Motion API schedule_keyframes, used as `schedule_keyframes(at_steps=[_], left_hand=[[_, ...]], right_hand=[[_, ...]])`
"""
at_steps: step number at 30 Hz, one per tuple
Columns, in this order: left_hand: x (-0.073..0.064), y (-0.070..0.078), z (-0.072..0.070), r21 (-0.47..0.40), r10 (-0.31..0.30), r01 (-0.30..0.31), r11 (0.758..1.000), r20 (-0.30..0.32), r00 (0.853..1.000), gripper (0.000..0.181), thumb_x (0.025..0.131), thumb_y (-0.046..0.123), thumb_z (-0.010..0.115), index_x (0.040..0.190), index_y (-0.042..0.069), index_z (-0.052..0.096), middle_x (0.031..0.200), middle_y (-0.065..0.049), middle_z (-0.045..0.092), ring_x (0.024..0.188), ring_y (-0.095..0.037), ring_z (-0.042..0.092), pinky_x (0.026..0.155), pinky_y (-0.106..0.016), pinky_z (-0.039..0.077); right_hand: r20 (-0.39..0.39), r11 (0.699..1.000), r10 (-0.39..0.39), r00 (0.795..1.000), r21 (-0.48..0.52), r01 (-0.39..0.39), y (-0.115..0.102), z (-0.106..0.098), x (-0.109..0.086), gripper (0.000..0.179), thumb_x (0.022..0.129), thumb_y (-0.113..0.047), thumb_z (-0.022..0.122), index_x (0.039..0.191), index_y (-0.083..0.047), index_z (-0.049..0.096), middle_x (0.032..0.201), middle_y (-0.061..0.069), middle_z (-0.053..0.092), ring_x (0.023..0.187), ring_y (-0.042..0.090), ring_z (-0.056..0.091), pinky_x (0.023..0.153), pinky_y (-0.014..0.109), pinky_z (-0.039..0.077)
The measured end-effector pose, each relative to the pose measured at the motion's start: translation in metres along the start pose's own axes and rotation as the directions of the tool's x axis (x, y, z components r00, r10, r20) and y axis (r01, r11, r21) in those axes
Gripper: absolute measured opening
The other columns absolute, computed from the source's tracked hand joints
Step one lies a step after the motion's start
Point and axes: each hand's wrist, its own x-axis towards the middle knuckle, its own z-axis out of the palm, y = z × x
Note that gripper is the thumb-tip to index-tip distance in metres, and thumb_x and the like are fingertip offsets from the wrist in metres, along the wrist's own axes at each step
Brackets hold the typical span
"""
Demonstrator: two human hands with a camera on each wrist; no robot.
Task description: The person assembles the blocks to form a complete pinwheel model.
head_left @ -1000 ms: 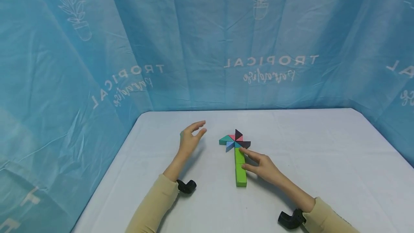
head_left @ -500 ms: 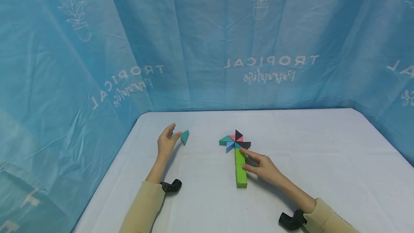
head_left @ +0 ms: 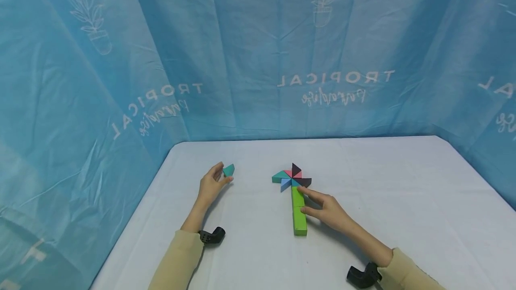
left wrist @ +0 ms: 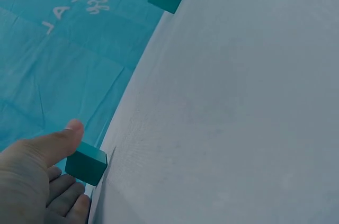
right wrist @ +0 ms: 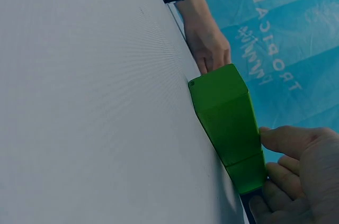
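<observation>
My left hand [head_left: 209,187] is at a small teal wedge block [head_left: 229,170] left of centre, thumb and fingers on either side of it. In the left wrist view the thumb lies against the teal block [left wrist: 87,164], with the other fingers below. My right hand [head_left: 328,209] rests its fingertips along the right side of two green blocks [head_left: 300,223] laid end to end. Beyond them a pinwheel of triangular pieces holds a teal piece [head_left: 279,176], a blue piece [head_left: 285,184], black pieces [head_left: 296,169] and pink ones. The right wrist view shows the green blocks [right wrist: 228,123] touched by thumb and fingers.
A white-covered table [head_left: 387,200] lies under everything. Blue printed curtains [head_left: 250,48] hang behind it and along both sides. Black camera mounts [head_left: 213,236] sit on both wrists.
My left hand has moved left from near the pinwheel to the separate teal block, and its thumb and fingers now surround it. The right hand stays against the green blocks.
</observation>
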Motion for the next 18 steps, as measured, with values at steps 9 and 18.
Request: schedule_keyframes(at_steps=[9,18], left_hand=[[-0.001,-0.001,0.004,0.089,0.044,-0.041,0.995,-0.03,0.999,0.059,0.084,0.013,0.072,0.134,-0.005,0.046,0.134,-0.022,0.048,0.123,-0.033,0.048,0.1,-0.029,0.04],[0.001,0.003,0.002,0.088,0.023,-0.014,0.996,-0.108,0.994,0.05,0.084,0.014,0.072,0.128,-0.003,0.054,0.126,-0.022,0.055,0.115,-0.033,0.055,0.095,-0.031,0.046]], right_hand=[[0.002,1.0,0.025,1.0,-0.004,-0.025,-0.028,-0.003,-0.004,0.057,0.088,-0.01,0.067,0.138,0.003,0.043,0.141,0.017,0.043,0.133,0.035,0.034,0.105,0.049,0.03],[-0.004,1.0,0.011,1.0,-0.01,-0.011,-0.039,-0.004,-0.006,0.055,0.087,-0.003,0.066,0.136,0.008,0.044,0.139,0.021,0.044,0.131,0.038,0.035,0.103,0.051,0.031]])
